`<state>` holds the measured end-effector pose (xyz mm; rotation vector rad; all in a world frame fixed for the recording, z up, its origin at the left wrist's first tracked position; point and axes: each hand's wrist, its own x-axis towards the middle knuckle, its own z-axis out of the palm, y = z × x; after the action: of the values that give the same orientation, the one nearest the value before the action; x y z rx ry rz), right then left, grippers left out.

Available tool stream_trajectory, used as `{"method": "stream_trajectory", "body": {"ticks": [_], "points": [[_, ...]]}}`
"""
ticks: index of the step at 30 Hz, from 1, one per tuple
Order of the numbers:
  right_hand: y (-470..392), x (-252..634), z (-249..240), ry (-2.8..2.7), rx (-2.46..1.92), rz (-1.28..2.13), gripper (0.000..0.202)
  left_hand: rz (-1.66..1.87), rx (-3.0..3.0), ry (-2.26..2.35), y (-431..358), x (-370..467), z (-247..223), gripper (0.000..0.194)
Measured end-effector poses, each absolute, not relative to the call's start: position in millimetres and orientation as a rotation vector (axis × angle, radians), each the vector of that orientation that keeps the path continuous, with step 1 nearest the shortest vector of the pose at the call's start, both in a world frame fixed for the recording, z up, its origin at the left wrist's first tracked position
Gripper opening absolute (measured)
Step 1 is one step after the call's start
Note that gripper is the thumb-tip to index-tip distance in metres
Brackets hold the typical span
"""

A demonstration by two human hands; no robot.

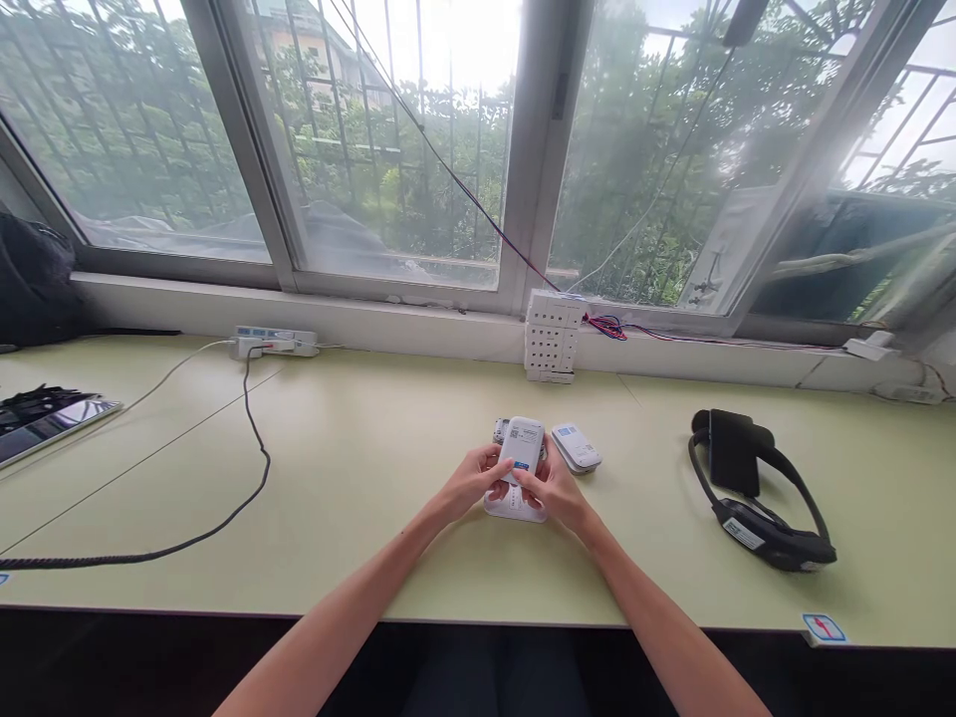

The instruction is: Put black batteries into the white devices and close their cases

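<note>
Between my two hands is a small white rectangular device with rounded corners (pixel 526 440), with printed labels and a blue patch near its lower end. My left hand (pixel 479 474) grips its left side, and my right hand (pixel 554 486) grips its right side; both thumbs press on its lower face. Under my hands lies a white cover with a printed label (pixel 515 506). Part of another piece with an exposed inside (pixel 499 430) shows behind the device, mostly hidden. Just right of my right hand, several flat white devices (pixel 577 448) sit stacked on the table.
On the right of the pale green table (pixel 373 418) lies a black headset with a strap (pixel 777 538). A stack of white boxes (pixel 551 337) stands by the window sill. At left are a power strip (pixel 276 342), a black cable (pixel 261 458) and a tablet-like slab (pixel 60 428).
</note>
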<state>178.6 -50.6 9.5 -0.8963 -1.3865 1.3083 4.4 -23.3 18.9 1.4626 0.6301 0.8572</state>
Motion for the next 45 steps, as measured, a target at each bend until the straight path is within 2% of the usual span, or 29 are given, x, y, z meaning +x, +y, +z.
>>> {"method": "stream_trajectory", "body": {"ticks": [23,33,45], "points": [[-49.2,176.0,9.2,-1.335,-0.925,1.267,0.060,0.876,1.420,0.648,-20.7,3.9,18.3,0.041],[-43.6,177.6,5.1,-1.319,-0.965,1.148,0.040,0.844,1.415,0.745,-22.7,3.9,19.3,0.044],[-45.4,178.2,4.5,-1.348,-0.954,1.193,0.040,0.830,1.415,0.859,-26.2,4.7,20.7,0.045]]}}
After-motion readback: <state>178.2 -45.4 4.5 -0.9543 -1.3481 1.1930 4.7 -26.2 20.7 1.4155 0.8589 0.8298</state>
